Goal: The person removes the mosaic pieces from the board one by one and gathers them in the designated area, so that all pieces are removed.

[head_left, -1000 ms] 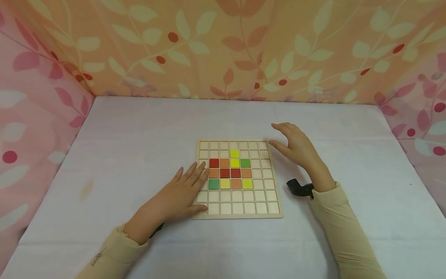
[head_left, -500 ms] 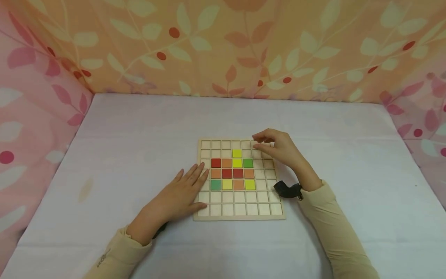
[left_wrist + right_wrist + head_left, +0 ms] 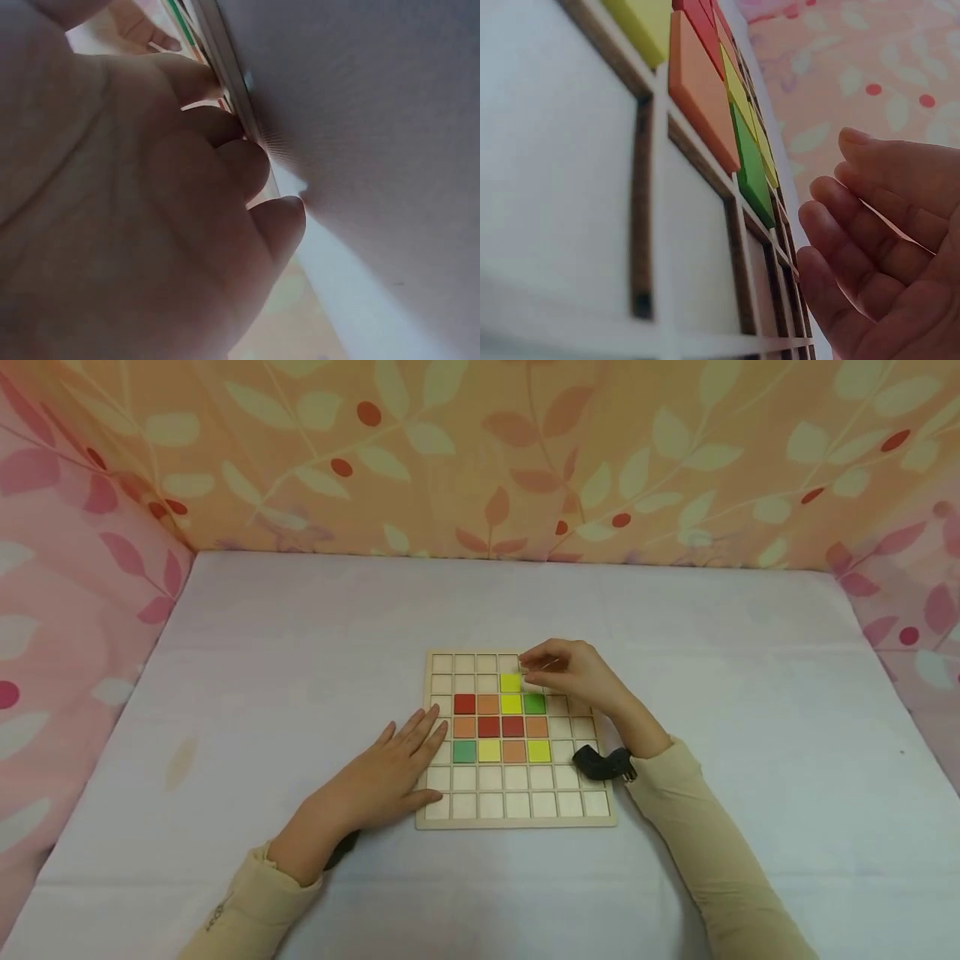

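- Gridded board (image 3: 527, 804) on surface (image 3: 337, 635), midway between side edges, well apart from far edge.
- Left hand (image 3: 382, 781): grip spread, resting on board's left rim.
- Right hand (image 3: 581, 675): grip apart, near farthest yellow tile (image 3: 510, 682); contact unclear.

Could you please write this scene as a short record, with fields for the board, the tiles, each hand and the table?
Board: flat pale wooden grid board
Tiles in view: thirteen flat square ones; three red, four orange, four yellow, two green
Left hand: fingers straight, at board's left edge
Right hand: over board's upper right, fingers loosely bent, holding nothing visible
Hidden: some upper-right cells, in head view
Table: white, cloth-covered
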Action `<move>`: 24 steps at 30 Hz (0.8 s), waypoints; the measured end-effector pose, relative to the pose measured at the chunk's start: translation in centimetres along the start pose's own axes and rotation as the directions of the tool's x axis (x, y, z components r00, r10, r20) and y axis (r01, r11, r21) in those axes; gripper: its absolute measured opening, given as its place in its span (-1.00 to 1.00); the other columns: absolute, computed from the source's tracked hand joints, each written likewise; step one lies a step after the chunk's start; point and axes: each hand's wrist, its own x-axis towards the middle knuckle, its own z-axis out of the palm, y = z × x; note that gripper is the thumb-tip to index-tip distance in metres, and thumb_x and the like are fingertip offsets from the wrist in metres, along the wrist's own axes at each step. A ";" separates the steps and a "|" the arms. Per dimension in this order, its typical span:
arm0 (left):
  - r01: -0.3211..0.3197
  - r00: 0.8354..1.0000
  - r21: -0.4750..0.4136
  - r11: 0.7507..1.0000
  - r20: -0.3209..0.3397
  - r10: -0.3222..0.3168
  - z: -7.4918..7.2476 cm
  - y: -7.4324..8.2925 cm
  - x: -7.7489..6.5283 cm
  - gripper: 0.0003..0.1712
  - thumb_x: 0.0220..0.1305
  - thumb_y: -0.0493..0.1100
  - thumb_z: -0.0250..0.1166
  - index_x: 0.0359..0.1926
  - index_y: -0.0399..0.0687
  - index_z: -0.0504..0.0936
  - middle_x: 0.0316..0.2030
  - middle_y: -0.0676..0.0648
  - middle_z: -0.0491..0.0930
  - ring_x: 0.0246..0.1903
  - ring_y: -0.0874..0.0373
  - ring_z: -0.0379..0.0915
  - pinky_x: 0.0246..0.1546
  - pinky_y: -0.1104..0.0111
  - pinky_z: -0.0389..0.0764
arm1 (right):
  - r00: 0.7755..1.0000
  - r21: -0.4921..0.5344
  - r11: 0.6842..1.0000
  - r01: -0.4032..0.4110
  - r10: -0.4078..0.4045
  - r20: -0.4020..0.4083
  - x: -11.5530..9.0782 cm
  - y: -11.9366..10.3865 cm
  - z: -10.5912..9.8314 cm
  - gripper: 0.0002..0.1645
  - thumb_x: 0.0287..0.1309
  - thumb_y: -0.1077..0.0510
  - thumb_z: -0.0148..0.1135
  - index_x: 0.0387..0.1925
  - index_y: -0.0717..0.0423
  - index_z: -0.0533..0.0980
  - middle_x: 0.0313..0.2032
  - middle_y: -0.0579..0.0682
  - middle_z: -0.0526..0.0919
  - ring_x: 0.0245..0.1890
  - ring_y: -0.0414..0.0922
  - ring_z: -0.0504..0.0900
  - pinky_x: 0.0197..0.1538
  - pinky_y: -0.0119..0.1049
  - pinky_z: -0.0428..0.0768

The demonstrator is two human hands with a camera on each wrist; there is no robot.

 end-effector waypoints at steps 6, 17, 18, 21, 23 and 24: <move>0.000 1.000 -0.043 0.999 -0.003 0.000 0.1 -0.7 0.1 0.03 0.24 0.16 0.23 0.45 -0.26 -0.11 0.47 -0.17 -0.32 0.43 -0.06 -0.41 0.34 -0.05 -0.12 | 0.998 0.016 0.999 -0.043 0.042 0.038 0.3 0.5 0.1 -0.65 0.09 0.23 0.34 -0.06 0.25 0.59 -0.15 0.09 0.66 -0.18 -0.08 0.59 -0.06 -0.24 0.53; -0.015 1.000 -0.053 0.999 -0.005 0.015 -0.1 -0.9 0.3 0.03 0.23 0.14 0.24 0.45 -0.29 -0.09 0.46 -0.18 -0.29 0.43 -0.07 -0.38 0.33 -0.06 -0.12 | 0.999 -0.083 0.997 0.003 0.000 0.034 0.7 0.7 0.6 -0.66 0.05 0.23 0.38 -0.09 0.19 0.61 -0.19 0.03 0.64 -0.24 -0.11 0.57 -0.13 -0.27 0.50; -0.012 1.000 -0.052 0.999 -0.007 0.012 -0.1 -0.9 0.3 0.03 0.23 0.14 0.24 0.45 -0.29 -0.09 0.46 -0.18 -0.29 0.43 -0.07 -0.38 0.33 -0.06 -0.12 | 0.999 -0.091 0.996 0.009 -0.006 0.033 0.7 0.8 0.7 -0.66 0.04 0.22 0.38 -0.09 0.18 0.61 -0.19 0.02 0.64 -0.23 -0.11 0.56 -0.12 -0.27 0.50; -0.007 1.000 -0.056 0.998 -0.012 0.006 -0.1 -0.9 0.3 0.01 0.24 0.15 0.23 0.45 -0.28 -0.08 0.47 -0.17 -0.28 0.43 -0.06 -0.37 0.33 -0.06 -0.12 | 0.999 -0.119 0.992 0.035 -0.032 0.030 0.8 1.1 0.9 -0.66 0.03 0.23 0.39 -0.10 0.17 0.61 -0.19 0.00 0.63 -0.23 -0.13 0.54 -0.14 -0.28 0.49; -0.006 1.000 -0.064 0.998 -0.015 0.006 -0.1 -0.8 0.2 -0.02 0.27 0.13 0.20 0.44 -0.28 -0.07 0.47 -0.17 -0.27 0.43 -0.06 -0.36 0.33 -0.05 -0.11 | 0.999 -0.132 0.990 0.050 -0.046 0.029 0.8 1.3 1.0 -0.66 0.02 0.24 0.40 -0.10 0.16 0.62 -0.19 -0.01 0.62 -0.25 -0.12 0.51 -0.18 -0.31 0.46; -0.007 1.000 -0.066 0.998 -0.014 0.006 -0.1 -0.8 0.2 -0.04 0.29 0.13 0.18 0.44 -0.28 -0.07 0.47 -0.16 -0.26 0.43 -0.05 -0.35 0.33 -0.06 -0.11 | 0.998 -0.137 0.989 0.057 -0.053 0.029 0.8 1.4 1.1 -0.66 0.02 0.25 0.40 -0.10 0.16 0.63 -0.19 -0.02 0.61 -0.26 -0.13 0.49 -0.19 -0.32 0.44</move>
